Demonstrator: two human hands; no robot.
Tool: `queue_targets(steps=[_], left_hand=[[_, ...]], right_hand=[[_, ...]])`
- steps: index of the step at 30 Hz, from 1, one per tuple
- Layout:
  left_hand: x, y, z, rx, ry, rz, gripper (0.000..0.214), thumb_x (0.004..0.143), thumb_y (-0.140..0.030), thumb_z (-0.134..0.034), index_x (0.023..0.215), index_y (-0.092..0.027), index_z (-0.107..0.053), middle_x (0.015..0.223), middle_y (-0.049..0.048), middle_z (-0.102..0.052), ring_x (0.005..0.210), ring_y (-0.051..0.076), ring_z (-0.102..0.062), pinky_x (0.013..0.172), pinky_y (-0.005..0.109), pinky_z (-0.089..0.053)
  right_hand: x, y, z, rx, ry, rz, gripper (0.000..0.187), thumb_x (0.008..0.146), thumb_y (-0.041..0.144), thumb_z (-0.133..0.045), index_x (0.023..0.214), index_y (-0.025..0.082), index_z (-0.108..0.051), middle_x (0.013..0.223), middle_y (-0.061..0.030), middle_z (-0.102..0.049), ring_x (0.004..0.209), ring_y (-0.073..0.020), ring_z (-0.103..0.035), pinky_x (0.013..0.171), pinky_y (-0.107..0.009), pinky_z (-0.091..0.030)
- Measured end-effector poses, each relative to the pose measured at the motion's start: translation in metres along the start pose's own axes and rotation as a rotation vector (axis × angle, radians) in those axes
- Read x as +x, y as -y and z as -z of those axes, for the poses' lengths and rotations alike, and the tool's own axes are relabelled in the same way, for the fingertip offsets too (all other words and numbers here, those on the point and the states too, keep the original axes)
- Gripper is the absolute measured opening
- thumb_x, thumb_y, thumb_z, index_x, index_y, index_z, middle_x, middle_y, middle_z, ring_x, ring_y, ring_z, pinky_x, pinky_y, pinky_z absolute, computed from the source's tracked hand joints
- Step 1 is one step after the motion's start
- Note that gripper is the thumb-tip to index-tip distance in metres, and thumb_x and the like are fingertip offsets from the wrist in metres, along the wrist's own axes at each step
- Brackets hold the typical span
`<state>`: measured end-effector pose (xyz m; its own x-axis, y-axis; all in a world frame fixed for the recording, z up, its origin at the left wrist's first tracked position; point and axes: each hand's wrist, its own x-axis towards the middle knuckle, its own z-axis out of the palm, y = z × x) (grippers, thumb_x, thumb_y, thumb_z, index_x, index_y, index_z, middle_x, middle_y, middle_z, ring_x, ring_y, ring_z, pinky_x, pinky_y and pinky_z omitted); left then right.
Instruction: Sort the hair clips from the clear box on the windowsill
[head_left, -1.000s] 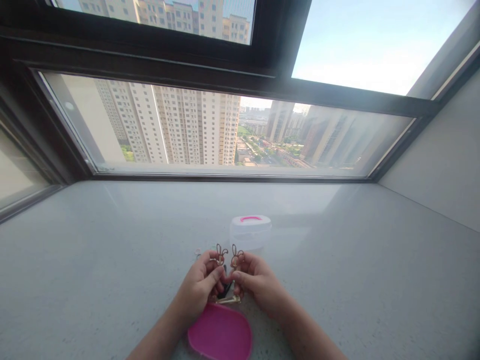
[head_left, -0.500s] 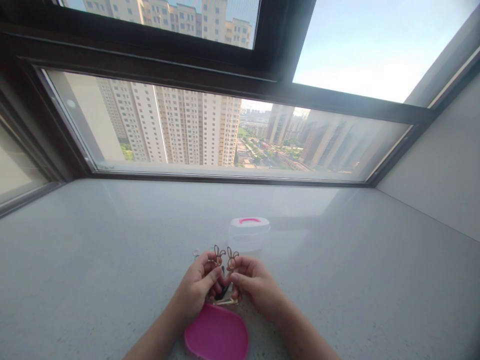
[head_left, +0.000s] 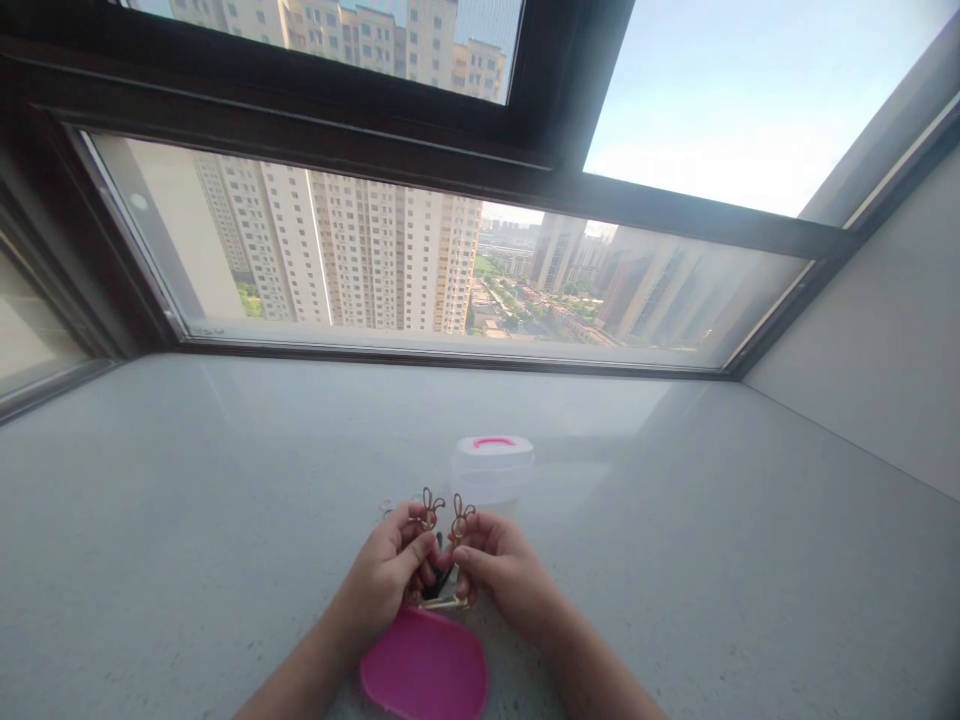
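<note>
My left hand point(head_left: 386, 570) pinches a thin, copper-coloured, rabbit-shaped wire clip point(head_left: 429, 520) between thumb and fingers. Close beside it, a matching rabbit-shaped wire clip point(head_left: 458, 524) is pinched in my right hand point(head_left: 506, 570). Both clips stand upright with their ear loops pointing up, slightly apart from each other. Below the fingers lie a gold-coloured bar-like piece point(head_left: 444, 603) and a dark object point(head_left: 435, 582), both partly hidden by my hands. A pink oval tray or lid point(head_left: 425, 668) lies nearest me, under my left wrist.
Just beyond my hands stands a translucent white box point(head_left: 493, 466) with a pink handle on its lid. Small pale items point(head_left: 387, 505) lie left of it, partly hidden. The pale speckled sill point(head_left: 225, 520) runs to a dark window frame point(head_left: 450, 360).
The view has shifted slightly, so the box, tray and hands sit a little further left. Both hands keep hold of their clips in nearly the same pose.
</note>
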<state>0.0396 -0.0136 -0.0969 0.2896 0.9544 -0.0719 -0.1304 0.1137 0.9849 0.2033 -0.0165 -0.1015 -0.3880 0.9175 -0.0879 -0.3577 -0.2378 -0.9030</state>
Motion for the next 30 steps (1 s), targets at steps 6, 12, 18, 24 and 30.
queue_targets(steps=[6, 12, 18, 24, 30], left_hand=[[-0.0008, -0.0045, -0.0012, -0.039, -0.025, 0.006, 0.029, 0.076, -0.038, -0.061, 0.092, -0.017, -0.048, 0.061, -0.0026, -0.059, 0.044, 0.009, -0.051, 0.042, 0.018, -0.036], [-0.0005, -0.006, -0.0004, -0.05, -0.035, -0.006, 0.028, 0.076, -0.036, -0.062, 0.091, -0.017, -0.049, 0.06, -0.0024, -0.06, 0.044, 0.009, -0.051, 0.043, 0.018, -0.036], [0.0007, -0.0038, 0.0007, -0.094, -0.024, -0.024, 0.028, 0.077, -0.038, -0.061, 0.092, -0.017, -0.049, 0.064, -0.0022, -0.06, 0.044, 0.008, -0.05, 0.042, 0.018, -0.036], [0.0011, 0.0008, 0.0028, -0.083, -0.022, -0.037, 0.026, 0.079, -0.037, -0.059, 0.094, -0.018, -0.049, 0.063, -0.0024, -0.06, 0.045, 0.008, -0.05, 0.042, 0.018, -0.037], [0.0014, -0.0004, 0.0049, -0.2, -0.03, -0.025, 0.027, 0.076, -0.035, -0.064, 0.093, -0.019, -0.05, 0.063, -0.0031, -0.06, 0.045, 0.008, -0.049, 0.042, 0.018, -0.037]], right_hand=[[-0.0017, 0.0029, -0.0009, 0.002, -0.018, -0.012, 0.032, 0.064, 0.032, -0.075, 0.081, 0.013, -0.055, 0.075, -0.006, -0.068, 0.043, -0.0099, -0.057, 0.039, -0.019, -0.04], [-0.0027, 0.0057, -0.0025, -0.021, -0.012, -0.013, 0.03, 0.066, 0.03, -0.074, 0.081, 0.013, -0.055, 0.076, -0.0057, -0.068, 0.043, -0.0082, -0.055, 0.04, -0.018, -0.04], [-0.0007, 0.0016, 0.0008, -0.023, -0.01, 0.016, 0.029, 0.067, 0.029, -0.073, 0.083, 0.012, -0.056, 0.076, -0.0063, -0.068, 0.044, -0.0081, -0.055, 0.04, -0.018, -0.041], [-0.0005, 0.0005, 0.001, -0.018, -0.007, -0.007, 0.03, 0.066, 0.03, -0.074, 0.085, 0.012, -0.059, 0.075, -0.0062, -0.069, 0.043, -0.0078, -0.054, 0.041, -0.018, -0.041], [-0.0017, 0.0031, -0.0007, -0.038, -0.008, -0.006, 0.03, 0.065, 0.031, -0.074, 0.086, 0.013, -0.063, 0.077, -0.0066, -0.069, 0.043, -0.0076, -0.054, 0.042, -0.018, -0.041]])
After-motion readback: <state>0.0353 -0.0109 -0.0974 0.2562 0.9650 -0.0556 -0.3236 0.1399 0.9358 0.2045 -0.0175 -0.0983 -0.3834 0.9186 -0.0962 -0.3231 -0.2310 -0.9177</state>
